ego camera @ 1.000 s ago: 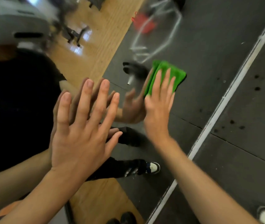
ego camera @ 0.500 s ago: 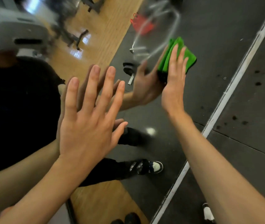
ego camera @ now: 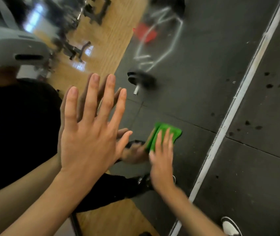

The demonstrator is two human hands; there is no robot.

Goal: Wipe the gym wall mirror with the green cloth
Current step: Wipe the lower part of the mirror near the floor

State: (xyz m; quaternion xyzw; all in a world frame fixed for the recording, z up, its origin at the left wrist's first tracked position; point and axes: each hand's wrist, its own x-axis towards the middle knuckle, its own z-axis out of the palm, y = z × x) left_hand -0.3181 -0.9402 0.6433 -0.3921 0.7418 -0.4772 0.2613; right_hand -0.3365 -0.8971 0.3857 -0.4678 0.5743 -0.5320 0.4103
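Observation:
The wall mirror (ego camera: 192, 86) fills the left and middle of the view and reflects the gym floor and my own body. My right hand (ego camera: 161, 159) lies flat, fingers straight, pressing the folded green cloth (ego camera: 173, 132) against the glass low down near the mirror's bottom edge. The hand is blurred by motion. My left hand (ego camera: 91, 132) is spread wide and flat against the mirror to the left of the cloth, and its reflection meets its fingertips.
A pale metal strip (ego camera: 234, 106) runs diagonally along the mirror's lower edge, with dark rubber floor tiles (ego camera: 258, 167) to its right. My white shoe toe (ego camera: 229, 225) shows at the bottom right. A dumbbell (ego camera: 141, 80) and wooden flooring appear as reflections.
My right hand has swept the green cloth down the glass from the upper middle towards me. My left hand has stayed flat on the mirror.

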